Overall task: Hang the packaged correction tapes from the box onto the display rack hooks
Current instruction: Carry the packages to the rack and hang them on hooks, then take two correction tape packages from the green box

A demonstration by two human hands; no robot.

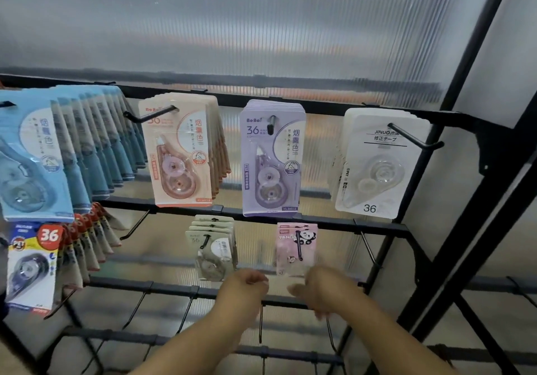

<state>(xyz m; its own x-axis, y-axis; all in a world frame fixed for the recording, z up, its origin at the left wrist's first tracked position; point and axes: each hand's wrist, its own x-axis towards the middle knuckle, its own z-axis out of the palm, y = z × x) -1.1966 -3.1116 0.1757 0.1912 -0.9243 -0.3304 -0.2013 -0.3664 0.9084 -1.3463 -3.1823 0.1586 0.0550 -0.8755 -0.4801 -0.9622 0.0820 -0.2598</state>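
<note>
The black display rack (pixel 319 223) carries packaged correction tapes on its hooks: blue packs (pixel 87 142), peach packs (pixel 180 153), purple packs (pixel 271 159) and white packs (pixel 374 165) on the top row. Below hang red-and-blue packs (pixel 35 261), grey-green packs (pixel 213 246) and pink panda packs (pixel 295 246). My left hand (pixel 244 290) is curled into a fist just under the grey-green packs, with nothing visible in it. Just below the pink panda packs, my right hand (pixel 316 290) is blurred, its fingers hanging down and holding nothing. The box is out of view.
Several bare black hooks stick out of the lower bars (pixel 261 325) and at the right of the middle row (pixel 370 248). A ribbed translucent panel (pixel 261 26) backs the rack. A thick black frame post (pixel 470 200) slants down the right side.
</note>
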